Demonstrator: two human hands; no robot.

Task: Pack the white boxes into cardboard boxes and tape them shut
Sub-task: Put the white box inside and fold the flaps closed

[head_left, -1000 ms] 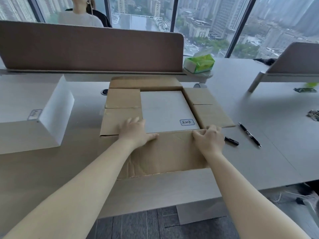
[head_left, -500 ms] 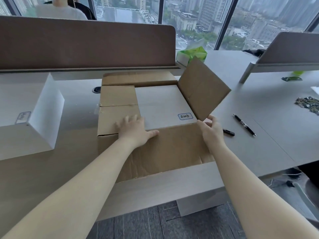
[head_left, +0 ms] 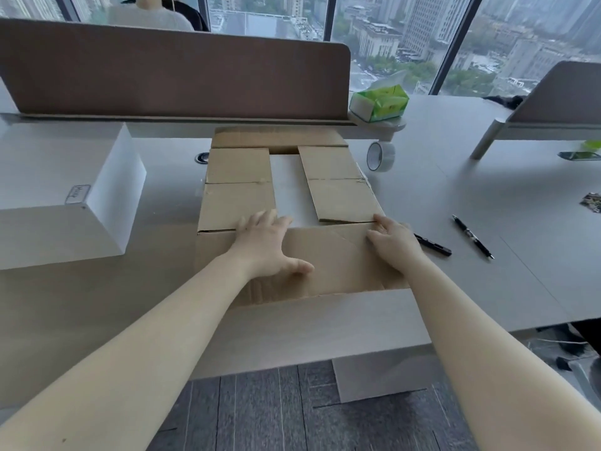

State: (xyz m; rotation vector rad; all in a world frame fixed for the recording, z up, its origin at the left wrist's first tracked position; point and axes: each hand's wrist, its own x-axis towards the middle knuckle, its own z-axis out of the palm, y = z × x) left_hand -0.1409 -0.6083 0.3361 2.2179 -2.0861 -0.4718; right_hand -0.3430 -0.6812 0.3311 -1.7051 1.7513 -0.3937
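Both hands lie flat: left hand pins the cardboard box's side flap mid-frame, right hand seemingly holds nothing. I'd lift the stiff near flap by its free edge.

This is an office on a high floor of a tall building. Long grey benches are divided by brown fabric screens, and a person sits at the other side of one screen. Big windows show city towers below, and pens, a tissue pack and a tape roll lie on the bench.
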